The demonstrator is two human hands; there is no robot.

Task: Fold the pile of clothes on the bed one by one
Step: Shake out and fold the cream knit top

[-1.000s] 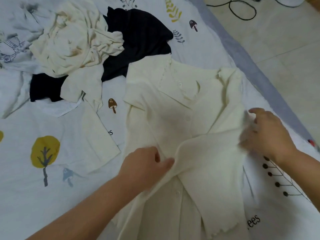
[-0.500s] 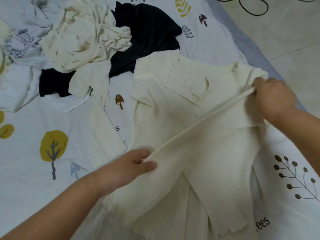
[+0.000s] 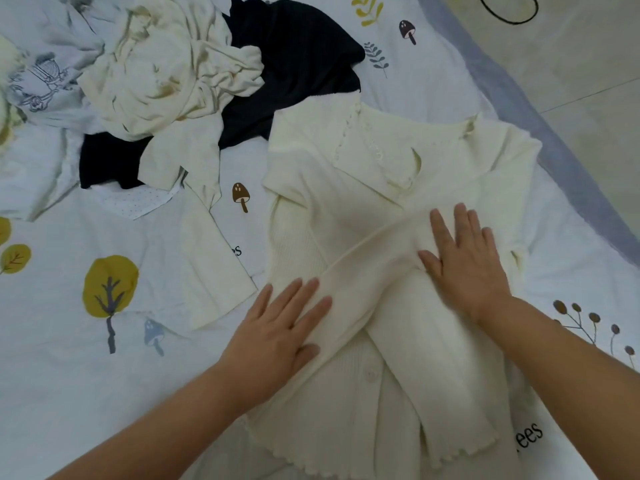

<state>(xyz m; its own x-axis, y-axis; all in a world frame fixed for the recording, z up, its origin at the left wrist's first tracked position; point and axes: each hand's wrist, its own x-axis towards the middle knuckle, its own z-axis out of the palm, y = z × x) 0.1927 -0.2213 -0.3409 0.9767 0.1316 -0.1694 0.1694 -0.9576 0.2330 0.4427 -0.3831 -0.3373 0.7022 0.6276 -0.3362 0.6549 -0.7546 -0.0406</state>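
A cream ribbed cardigan [image 3: 374, 188] with a frilled collar lies flat on the bed, collar away from me. Both its long sleeves are folded across its front and cross each other. My left hand [image 3: 277, 332] lies flat, fingers straight, on the sleeve that runs down to the left. My right hand [image 3: 464, 258] presses flat on the crossing of the sleeves. Behind the cardigan at the upper left sits the pile: a crumpled cream garment [image 3: 166, 67] on top of a dark navy one [image 3: 298, 67].
The bed sheet [image 3: 86, 375] is white with printed trees and mushrooms. A pale printed garment [image 3: 38, 84] lies at the far left. The bed's grey edge [image 3: 540, 126] runs diagonally at the right, with tiled floor and a black cable [image 3: 512, 12] beyond it.
Both hands pulled one sleeve taut across the cardigan's front, laid it down, then let go. They now rest flat on the crossed sleeves.
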